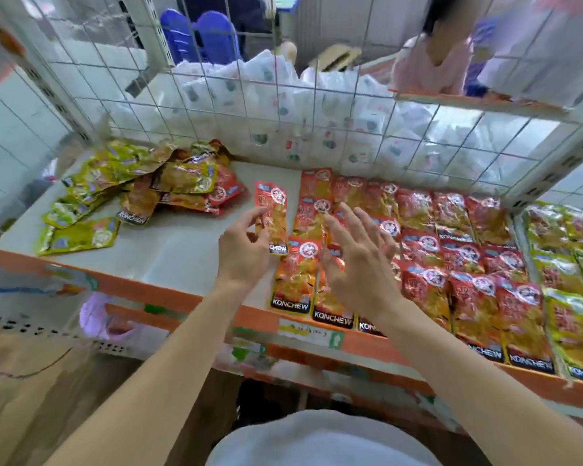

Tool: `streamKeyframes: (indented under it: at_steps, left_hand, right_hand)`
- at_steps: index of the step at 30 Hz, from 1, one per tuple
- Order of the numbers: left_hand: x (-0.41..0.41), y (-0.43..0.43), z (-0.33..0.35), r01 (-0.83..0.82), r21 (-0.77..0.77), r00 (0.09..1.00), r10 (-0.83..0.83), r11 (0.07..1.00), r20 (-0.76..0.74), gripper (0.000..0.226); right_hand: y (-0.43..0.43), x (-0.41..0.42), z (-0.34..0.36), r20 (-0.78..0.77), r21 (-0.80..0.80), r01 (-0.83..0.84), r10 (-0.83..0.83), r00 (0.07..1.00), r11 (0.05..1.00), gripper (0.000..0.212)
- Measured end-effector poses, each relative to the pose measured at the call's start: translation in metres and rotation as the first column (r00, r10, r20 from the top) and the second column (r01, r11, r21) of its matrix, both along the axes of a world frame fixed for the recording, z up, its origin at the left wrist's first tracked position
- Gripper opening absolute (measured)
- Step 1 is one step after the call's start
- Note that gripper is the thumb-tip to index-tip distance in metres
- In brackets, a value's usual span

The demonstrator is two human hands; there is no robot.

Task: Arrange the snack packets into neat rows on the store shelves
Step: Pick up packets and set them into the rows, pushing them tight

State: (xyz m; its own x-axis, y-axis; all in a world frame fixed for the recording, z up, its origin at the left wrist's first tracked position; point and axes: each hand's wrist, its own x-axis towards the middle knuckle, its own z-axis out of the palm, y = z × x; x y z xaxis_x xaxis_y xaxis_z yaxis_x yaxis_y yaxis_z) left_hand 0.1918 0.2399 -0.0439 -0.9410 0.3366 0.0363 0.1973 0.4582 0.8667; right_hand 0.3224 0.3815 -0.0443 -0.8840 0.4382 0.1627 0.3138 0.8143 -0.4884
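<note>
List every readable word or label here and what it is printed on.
"KONCHEW": black band on the front-row red packets.
"KONCHEW": black band on a loose-pile packet.
"CHEW": the held packet in the left hand, rest covered.
Too blurred to read: shelf-edge label, round packet logos.

The shelf [169, 250] has a pale flat deck with an orange front edge. A loose heap of green and orange packets [138, 186] lies at the left rear. Red packets [451, 253] lie flat in overlapping rows from centre to right. Green packets [566, 264] occupy the far right, beside the red rows.
</note>
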Motion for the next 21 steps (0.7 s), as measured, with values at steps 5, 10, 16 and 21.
streamKeyframes:
  at_steps: [5, 10, 16, 21]
  left_hand:
    - [-0.057, 0.030, -0.010, 0.097, -0.210, 0.988, -0.120, 0.973, -0.099, 0.038]
    - [-0.080, 0.041, -0.037, 0.185, -0.414, 0.874, -0.342, 0.891, -0.345, 0.042]
    - [-0.083, 0.047, -0.044, 0.117, -0.544, 0.826, -0.386, 0.831, -0.412, 0.047]
    - [-0.081, 0.048, -0.040, 0.275, -0.579, 0.769, -0.537, 0.767, -0.347, 0.061]
  right_hand:
    - [0.007, -0.043, -0.007, 0.211, 0.034, 0.025, -0.031, 0.977, 0.999, 0.058]
    - [0.015, -0.082, -0.009, 0.239, 0.095, 0.048, -0.069, 0.969, 0.994, 0.057]
    - [0.012, -0.098, -0.028, 0.248, 0.126, 0.075, -0.104, 0.963, 0.989, 0.063]
    - [0.006, -0.095, -0.029, 0.257, 0.238, 0.085, -0.147, 0.955, 0.968, 0.063]
